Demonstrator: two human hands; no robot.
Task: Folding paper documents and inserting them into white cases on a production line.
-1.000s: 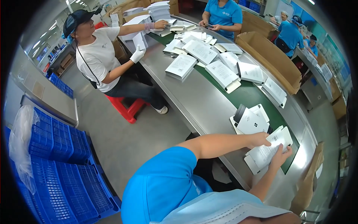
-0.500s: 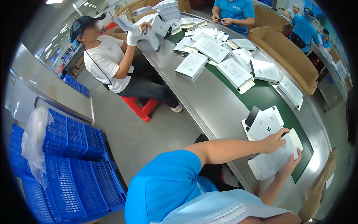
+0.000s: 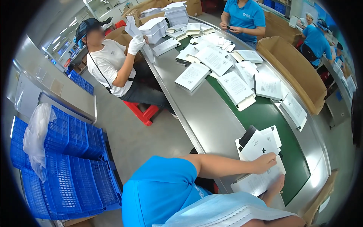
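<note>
A flat white carton (image 3: pixel 251 184) with printed text lies tilted between my hands, low over the near end of the green belt. My right hand (image 3: pixel 277 184) grips its right edge, fingers partly hidden. My left hand (image 3: pixel 266 163) is closed in a fist over the carton's upper end; whatever its fingers hold is hidden. Just beyond it lies another white carton (image 3: pixel 254 145) with a small dark mark and a black end piece (image 3: pixel 248 136). An open-flapped white carton (image 3: pixel 273 135) lies partly under that one.
Many white cartons (image 3: pixel 213 60) are heaped farther up the green belt (image 3: pixel 257 113), between steel table edges (image 3: pixel 206 109). Across it stands a large cardboard box (image 3: pixel 291 72). A seated co-worker (image 3: pixel 113 64) handles white sheets; another (image 3: pixel 245 19) stands beyond. Blue crates (image 3: pixel 72 181) are stacked at left.
My left hand has curled into a fist over the carton's end, where its fingers lay along it before. The seated co-worker's white sheets have shifted. The whole view has moved slightly.
</note>
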